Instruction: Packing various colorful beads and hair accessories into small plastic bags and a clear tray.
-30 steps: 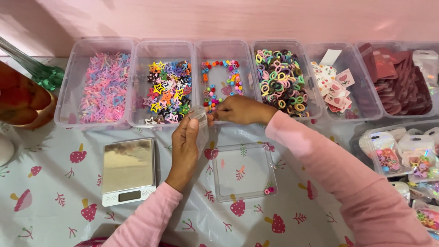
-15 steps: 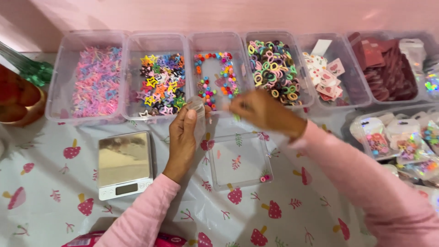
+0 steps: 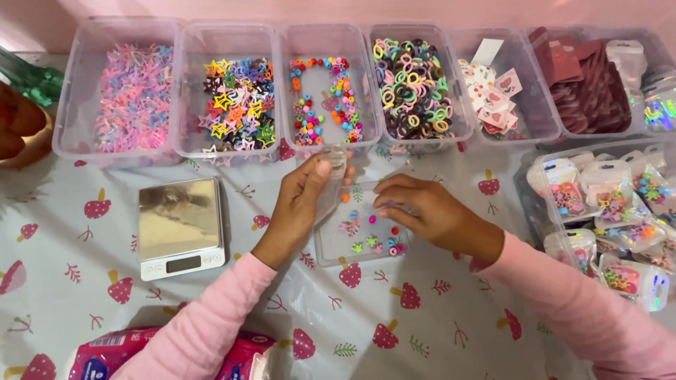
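Note:
My left hand [image 3: 303, 200] holds a small clear plastic bag [image 3: 331, 179] upright over the left edge of a shallow clear tray [image 3: 331, 246]. Several small coloured beads and tiny clips [image 3: 373, 239] lie in that tray. My right hand [image 3: 429, 211] rests knuckles up on the tray's right side, fingers curled over the beads; whether it pinches one I cannot tell. Both arms wear pink sleeves. Behind the hands stands a clear bin of mixed coloured beads [image 3: 324, 91].
A row of clear bins runs along the back: pastel clips [image 3: 130, 95], star clips [image 3: 236, 98], hair rings [image 3: 412, 84], paper cards [image 3: 493, 88], dark red pieces [image 3: 588, 81]. A small silver scale [image 3: 179, 225] sits left. Filled packets [image 3: 605, 211] fill a bin at right. Pink packages [image 3: 113, 355] lie near the front edge.
My right hand came back from the bead bin and down onto the shallow tray, where beads now lie. My left hand stays raised with the clear bag.

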